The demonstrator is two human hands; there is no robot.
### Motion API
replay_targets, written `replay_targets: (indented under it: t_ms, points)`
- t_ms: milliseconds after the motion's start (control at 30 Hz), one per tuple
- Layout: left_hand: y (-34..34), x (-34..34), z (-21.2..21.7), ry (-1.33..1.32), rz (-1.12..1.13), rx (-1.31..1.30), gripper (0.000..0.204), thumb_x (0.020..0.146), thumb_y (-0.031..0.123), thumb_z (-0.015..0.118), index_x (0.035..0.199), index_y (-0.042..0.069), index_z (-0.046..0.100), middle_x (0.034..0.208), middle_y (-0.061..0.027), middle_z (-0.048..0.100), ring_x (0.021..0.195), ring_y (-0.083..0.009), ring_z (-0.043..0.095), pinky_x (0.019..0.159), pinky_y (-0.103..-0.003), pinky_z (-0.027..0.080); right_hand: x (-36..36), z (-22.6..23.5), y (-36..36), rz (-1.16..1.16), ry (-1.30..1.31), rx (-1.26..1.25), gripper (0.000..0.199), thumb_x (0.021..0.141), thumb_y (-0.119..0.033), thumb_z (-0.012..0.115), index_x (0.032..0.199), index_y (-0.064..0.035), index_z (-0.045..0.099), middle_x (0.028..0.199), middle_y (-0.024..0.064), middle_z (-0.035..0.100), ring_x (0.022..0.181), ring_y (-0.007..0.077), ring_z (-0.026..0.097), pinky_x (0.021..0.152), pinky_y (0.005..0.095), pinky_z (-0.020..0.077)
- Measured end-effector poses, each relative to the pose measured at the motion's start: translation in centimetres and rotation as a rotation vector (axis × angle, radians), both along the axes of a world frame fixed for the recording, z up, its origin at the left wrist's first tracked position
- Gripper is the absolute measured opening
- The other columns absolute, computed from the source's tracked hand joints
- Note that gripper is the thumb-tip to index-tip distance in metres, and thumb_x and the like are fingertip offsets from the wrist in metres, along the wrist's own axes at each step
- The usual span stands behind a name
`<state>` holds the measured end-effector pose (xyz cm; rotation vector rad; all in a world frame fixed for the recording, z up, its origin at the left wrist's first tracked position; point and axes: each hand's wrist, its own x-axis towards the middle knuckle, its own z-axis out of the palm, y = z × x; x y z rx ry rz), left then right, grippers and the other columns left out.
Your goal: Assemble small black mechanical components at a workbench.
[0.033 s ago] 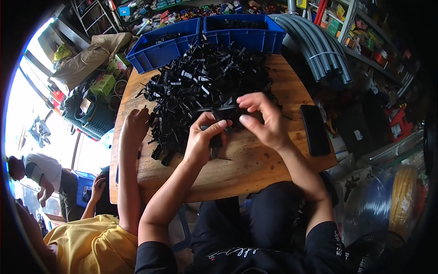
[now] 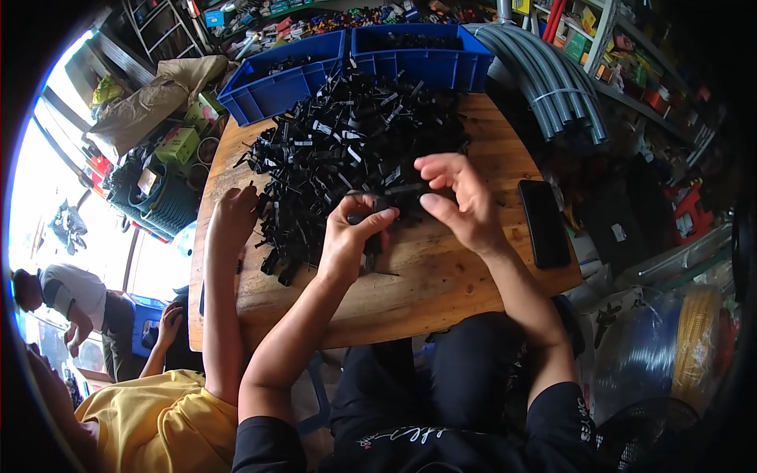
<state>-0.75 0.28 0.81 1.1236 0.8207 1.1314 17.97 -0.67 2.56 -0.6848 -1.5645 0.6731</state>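
Observation:
My left hand [image 2: 347, 240] is closed, its thumb and fingers pinching a small black plastic part [image 2: 380, 204] over the near side of the pile. A thin dark strip extends from the part toward my right hand [image 2: 471, 211]. That hand is open, thumb and fingers apart around the strip's far end, with no contact that I can make out. Behind both hands spreads a big heap of black plastic parts [image 2: 315, 150], some with pale tags or glints. The part's exact kind is too dark to tell.
Beneath everything is a wooden table [image 2: 505, 150]. Two blue crates [image 2: 426, 67] stand at its far edge, and a black phone [image 2: 544, 225] lies at the right. A co-worker's hand [image 2: 234, 211] rests by the heap's left side. Grey hoses [image 2: 552, 87] hang at the far right.
My right hand has shifted slightly to the right, away from my left hand. The strip has tilted a little; my left hand stays nearly still.

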Motion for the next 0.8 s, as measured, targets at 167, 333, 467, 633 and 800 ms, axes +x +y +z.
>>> replay_targets:
  t_ms: [167, 333, 467, 633, 800]
  points:
    - [0.3, 0.5, -1.3, 0.45, 0.045, 0.418, 0.018, 0.07, 0.005, 0.07, 0.082, 0.003, 0.056, 0.072, 0.0011, 0.055, 0.063, -0.0045, 0.049, 0.053, -0.02, 0.039, -0.7, -0.1, -0.2, -0.074, -0.316, 0.258, 0.036, 0.079, -0.02, 0.069, 0.109, -0.0027, 0.058, 0.108, 0.0089, 0.058, 0.093, 0.0161, 0.055, 0.077, 0.0281, 0.0453]
    - [-0.2, 0.5, -0.1, 0.22, -0.074, 0.005, 0.016, 0.073, 0.005, 0.069, 0.085, 0.003, 0.058, 0.073, 0.0003, 0.057, 0.057, -0.0064, 0.051, 0.055, -0.021, 0.04, -0.8, -1.2, 0.0, -0.052, -0.253, 0.111, 0.013, 0.086, -0.008, 0.059, 0.097, -0.0021, 0.061, 0.088, 0.006, 0.063, 0.074, 0.0123, 0.061, 0.065, 0.0222, 0.049]
    - [-0.2, 0.5, -0.5, 0.053, -0.063, 0.011, 0.015, 0.075, 0.005, 0.068, 0.088, 0.0, 0.06, 0.069, -0.001, 0.058, 0.056, -0.0073, 0.051, 0.054, -0.019, 0.038, -1.2, -0.9, -0.1, -0.087, -0.106, 0.011, 0.008, 0.087, -0.008, 0.058, 0.092, -0.002, 0.061, 0.087, 0.0053, 0.064, 0.075, 0.0115, 0.063, 0.067, 0.0212, 0.0499]
    - [-0.5, 0.5, -0.7, 0.048, -0.004, 0.12, 0.016, 0.077, 0.004, 0.068, 0.091, 0.0, 0.063, 0.07, -0.0005, 0.059, 0.058, -0.0055, 0.05, 0.055, -0.019, 0.039, -0.9, -0.7, -0.4, 0.026, -0.198, 0.111, 0.009, 0.082, -0.008, 0.065, 0.09, -0.0038, 0.063, 0.09, 0.005, 0.059, 0.076, 0.01, 0.058, 0.06, 0.0195, 0.0483]
    - [-0.4, 0.5, -1.1, 0.249, 0.165, 0.563, 0.016, 0.073, 0.0, 0.069, 0.088, 0.0, 0.064, 0.081, -0.0017, 0.059, 0.068, -0.0078, 0.055, 0.062, -0.021, 0.045, -1.1, -1.2, 0.1, 0.114, -0.129, -0.032, 0.007, 0.082, -0.007, 0.064, 0.087, -0.003, 0.061, 0.094, 0.0045, 0.059, 0.077, 0.0084, 0.057, 0.063, 0.0197, 0.0484]
